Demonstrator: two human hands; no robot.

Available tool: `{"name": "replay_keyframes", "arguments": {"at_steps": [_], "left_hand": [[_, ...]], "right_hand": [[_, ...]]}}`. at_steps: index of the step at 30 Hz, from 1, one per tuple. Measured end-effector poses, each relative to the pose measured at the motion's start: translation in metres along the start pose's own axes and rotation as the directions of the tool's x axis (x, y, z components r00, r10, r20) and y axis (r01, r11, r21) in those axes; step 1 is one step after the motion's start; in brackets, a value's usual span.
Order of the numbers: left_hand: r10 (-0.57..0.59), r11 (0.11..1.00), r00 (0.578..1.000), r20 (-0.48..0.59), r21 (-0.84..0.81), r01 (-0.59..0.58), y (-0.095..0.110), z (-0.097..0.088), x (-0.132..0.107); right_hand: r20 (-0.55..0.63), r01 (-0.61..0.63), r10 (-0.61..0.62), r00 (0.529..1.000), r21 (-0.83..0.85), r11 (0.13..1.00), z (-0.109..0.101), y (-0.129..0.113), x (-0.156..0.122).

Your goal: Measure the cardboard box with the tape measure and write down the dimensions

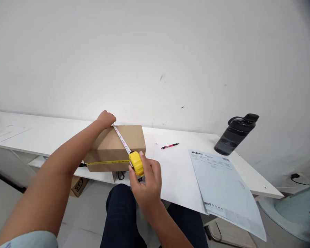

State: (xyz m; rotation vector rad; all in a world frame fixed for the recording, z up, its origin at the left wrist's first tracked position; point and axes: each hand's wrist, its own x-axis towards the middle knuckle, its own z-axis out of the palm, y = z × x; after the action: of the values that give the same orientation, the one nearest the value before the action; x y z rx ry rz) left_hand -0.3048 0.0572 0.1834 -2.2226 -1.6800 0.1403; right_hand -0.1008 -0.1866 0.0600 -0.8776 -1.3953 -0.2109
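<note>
Fingers of my right hand (147,179): clamped on a yellow, compact, hard-cased tape measure (136,162) at the box's near edge. Fingers of my left hand (106,119): curled at the box's far edge, at the blade's end; pinching or only pressing, I cannot tell.

Surface (62,127): long, white, flat.

Box (131,137): brown cardboard, rectangular, closed, at the front of the surface. Probably stiff and fairly light, contents unknown; best held by both side faces.

Sheet (219,182): pale printed paper, on the right, its lower end past the surface's edge.

Bottle (229,139): dark, see-through, black-lidded, behind the sheet.

Tape measure: likely light, sturdy; I would take it round the case.

Blade (121,137): white, narrow, marked, slanting across the box top. Likely thin and springy, apt to snap back if freed; best held at its end.

Pen (170,146): red and black, slim, between box and sheet.
</note>
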Motion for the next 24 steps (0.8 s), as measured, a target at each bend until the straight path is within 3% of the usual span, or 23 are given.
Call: {"name": "replay_keyframes", "arguments": {"at_steps": [9, 12, 15, 19, 24], "left_hand": [[0.055, 0.983, 0.994, 0.099, -0.181, -0.036, 0.028, -0.012, -0.012], [0.053, 0.96, 0.994, 0.098, -0.279, -0.023, 0.036, -0.01, -0.015], [0.039, 0.929, 0.997, 0.063, -0.37, -0.013, 0.038, -0.002, -0.016], [0.018, 0.874, 1.0, 0.018, -0.486, -0.007, 0.034, 0.012, -0.016], [-0.004, 0.804, 0.999, 0.053, -0.593, 0.034, 0.025, 0.021, -0.011]], "right_hand": [[0.003, -0.036, 0.036, 0.999, -0.077, 0.996, 0.051, 0.004, -0.001], [-0.018, -0.03, 0.029, 0.999, -0.068, 0.997, 0.069, 0.003, 0.003], [0.063, -0.025, 0.029, 0.998, -0.053, 0.998, 0.083, 0.001, 0.004], [0.197, -0.089, 0.093, 0.976, -0.03, 0.996, 0.087, -0.002, 0.002], [0.232, -0.133, 0.12, 0.965, 0.042, 0.99, 0.08, -0.001, 0.003]]}}
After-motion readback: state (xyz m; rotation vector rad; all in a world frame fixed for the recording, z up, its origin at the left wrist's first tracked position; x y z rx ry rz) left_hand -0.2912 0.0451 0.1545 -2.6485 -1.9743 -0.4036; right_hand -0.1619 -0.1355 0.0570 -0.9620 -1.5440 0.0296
